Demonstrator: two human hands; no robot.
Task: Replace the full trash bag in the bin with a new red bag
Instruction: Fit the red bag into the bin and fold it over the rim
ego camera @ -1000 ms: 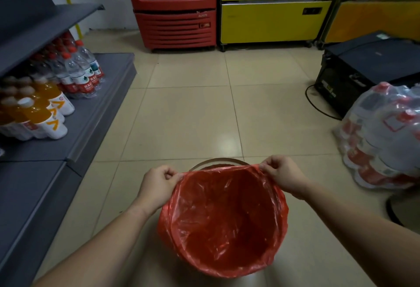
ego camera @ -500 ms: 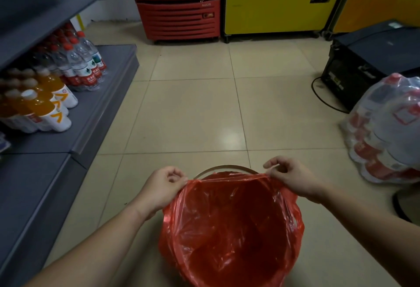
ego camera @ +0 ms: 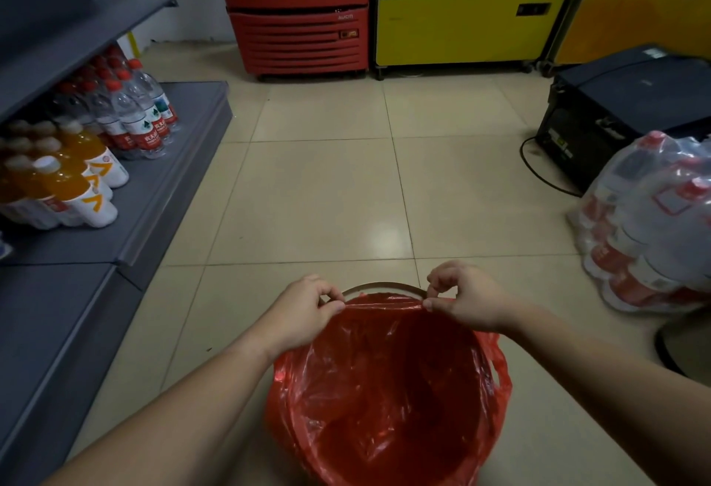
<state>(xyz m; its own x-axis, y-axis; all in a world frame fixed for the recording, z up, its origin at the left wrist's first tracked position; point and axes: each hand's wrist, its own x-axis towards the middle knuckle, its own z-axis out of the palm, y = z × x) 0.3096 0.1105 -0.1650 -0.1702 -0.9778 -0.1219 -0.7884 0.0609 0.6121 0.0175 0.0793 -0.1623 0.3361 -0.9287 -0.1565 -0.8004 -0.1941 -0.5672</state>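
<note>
Fitting: the far edge of the red bag [ego camera: 388, 389] is being stretched toward the bin rim [ego camera: 379, 286], which is left bare there.
Left hand [ego camera: 304, 312]: clenched in a pinch on the bag's far edge, at its left end.
Right hand [ego camera: 467, 299]: pinched on the same edge at its right end, thumb and forefinger closed on the film.
Bag location: seated inside the bin on the tiled floor [ego camera: 319, 193], mouth open, with the near and side edges folded over the outside.
Handling: the film is judged thin, light, limp and somewhat slippery; tearing is likely if it is overstretched.
Where to hold: the hem itself is best gripped, at two points set apart, so that it can be drawn over the rim evenly.
Progress: judged nearly done.
</note>
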